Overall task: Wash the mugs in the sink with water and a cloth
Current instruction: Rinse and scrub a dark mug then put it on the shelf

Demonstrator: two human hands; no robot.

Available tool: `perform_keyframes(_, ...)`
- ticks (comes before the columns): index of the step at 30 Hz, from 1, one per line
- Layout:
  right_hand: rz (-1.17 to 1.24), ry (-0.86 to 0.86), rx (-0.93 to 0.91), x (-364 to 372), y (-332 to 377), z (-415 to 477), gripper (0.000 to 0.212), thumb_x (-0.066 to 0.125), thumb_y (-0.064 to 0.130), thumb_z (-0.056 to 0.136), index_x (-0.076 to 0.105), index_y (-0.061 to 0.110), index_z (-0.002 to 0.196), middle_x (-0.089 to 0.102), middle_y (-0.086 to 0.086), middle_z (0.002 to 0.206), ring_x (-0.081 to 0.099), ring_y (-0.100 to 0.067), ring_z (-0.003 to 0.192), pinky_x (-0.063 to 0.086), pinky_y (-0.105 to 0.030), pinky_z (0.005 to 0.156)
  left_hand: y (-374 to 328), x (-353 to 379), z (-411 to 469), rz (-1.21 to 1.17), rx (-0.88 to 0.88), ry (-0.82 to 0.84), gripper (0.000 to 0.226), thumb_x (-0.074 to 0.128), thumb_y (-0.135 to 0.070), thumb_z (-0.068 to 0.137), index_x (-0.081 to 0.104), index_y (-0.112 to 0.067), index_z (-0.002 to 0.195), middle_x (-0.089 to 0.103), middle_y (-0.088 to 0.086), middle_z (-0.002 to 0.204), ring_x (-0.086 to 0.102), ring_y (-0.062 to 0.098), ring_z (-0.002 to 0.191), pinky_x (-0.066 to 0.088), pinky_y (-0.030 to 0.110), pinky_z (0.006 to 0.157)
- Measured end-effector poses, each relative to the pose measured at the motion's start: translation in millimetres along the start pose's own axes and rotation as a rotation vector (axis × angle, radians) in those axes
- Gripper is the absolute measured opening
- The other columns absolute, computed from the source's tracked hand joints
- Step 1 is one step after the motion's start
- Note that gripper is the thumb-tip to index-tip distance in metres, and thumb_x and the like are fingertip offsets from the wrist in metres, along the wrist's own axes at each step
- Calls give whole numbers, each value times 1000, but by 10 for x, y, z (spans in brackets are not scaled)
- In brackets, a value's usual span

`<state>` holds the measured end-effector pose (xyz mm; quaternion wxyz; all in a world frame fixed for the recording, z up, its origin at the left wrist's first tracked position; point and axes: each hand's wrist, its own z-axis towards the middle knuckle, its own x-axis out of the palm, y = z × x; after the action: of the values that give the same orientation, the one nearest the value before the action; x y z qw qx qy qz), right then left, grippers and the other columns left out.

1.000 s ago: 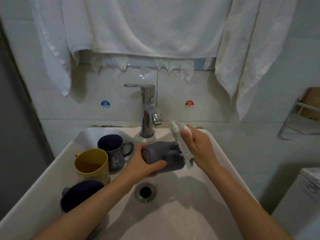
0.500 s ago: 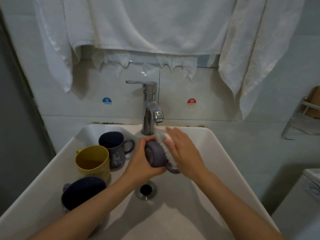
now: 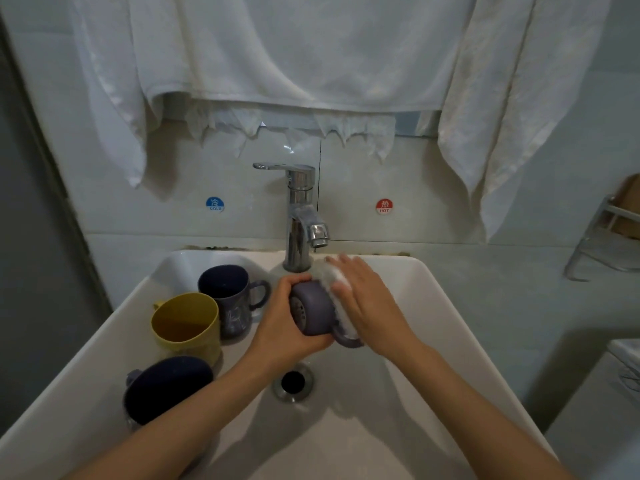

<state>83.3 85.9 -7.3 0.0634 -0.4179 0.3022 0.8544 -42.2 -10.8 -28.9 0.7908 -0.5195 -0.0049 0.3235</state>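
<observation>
Both forearms reach in from 6 o'clock over the white sink (image 3: 450,323). Nearest, at 8 o'clock from the drain (image 3: 293,382), the near mug (image 3: 166,389) stands with its dark inside showing, partly behind the left forearm. At 10 o'clock from the drain, just beyond the near mug, stands the yellow mug (image 3: 187,323).

At 12 o'clock from the drain, above the basin floor, the left hand (image 3: 280,327) grips the held mug (image 3: 313,313), fingers and thumb curled round its base end. The held mug is grey and lies on its side, base towards the camera and handle hanging down. The right hand (image 3: 370,303) lies on the mug's 3 o'clock side, its fingers fairly straight and close together, pressing the white cloth (image 3: 334,275) flat against the mug's wall.

At 9 o'clock from the hands, the far mug (image 3: 225,292) stands upright, touching the yellow mug, handle towards the hands. The tap (image 3: 301,216) rises at 12 o'clock, spout just above the cloth. A blue sticker (image 3: 214,204) sits at the tap's 9 o'clock, a red sticker (image 3: 384,206) at 3 o'clock. White towels (image 3: 294,46) hang above.
</observation>
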Motion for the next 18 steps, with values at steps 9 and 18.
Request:
perform_keyframes(9,503,-144,483,-99,-64,25,27,35,32,100,53,12,107,59,-5,103,57,-19,97,43,-29,83,-14,22,-4,80,-52,145,97,84,-25,59,15,-42,125,31,-12,134,42,5,122,41,4,84)
perform_keyframes(18,445,-205,316,-79,-46,23,10,48,25,96,49,16,102,57,5,91,56,-9,85,42,-6,68,-62,-48,43,-272,-391,51,70,77,-21,73,36,-27,130,47,-1,130,56,14,105,57,33,76)
